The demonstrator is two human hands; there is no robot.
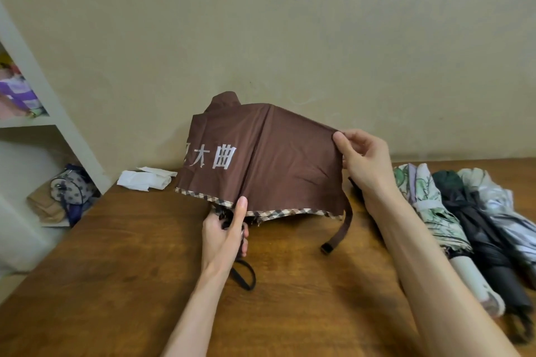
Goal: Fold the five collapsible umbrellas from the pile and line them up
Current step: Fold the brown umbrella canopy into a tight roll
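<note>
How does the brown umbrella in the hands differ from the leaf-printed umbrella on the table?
The brown umbrella is brown with white characters and a checked hem; the leaf-printed umbrella is pale with green leaves. The brown umbrella has a loose canopy; the leaf-printed umbrella is bundled. The left hand and right hand hold the brown umbrella up; the leaf-printed umbrella lies on the table. Both are collapsible.

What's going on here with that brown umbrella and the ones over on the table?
A person is part-way through folding a brown umbrella above a wooden table. The left hand grips it at the bottom by the handle, while the right hand pinches the canopy's upper edge between thumb and fingers. Its closing strap hangs loose, not yet fastened. To the right, a floral umbrella, a dark umbrella and a silvery umbrella lie gathered side by side.
</note>
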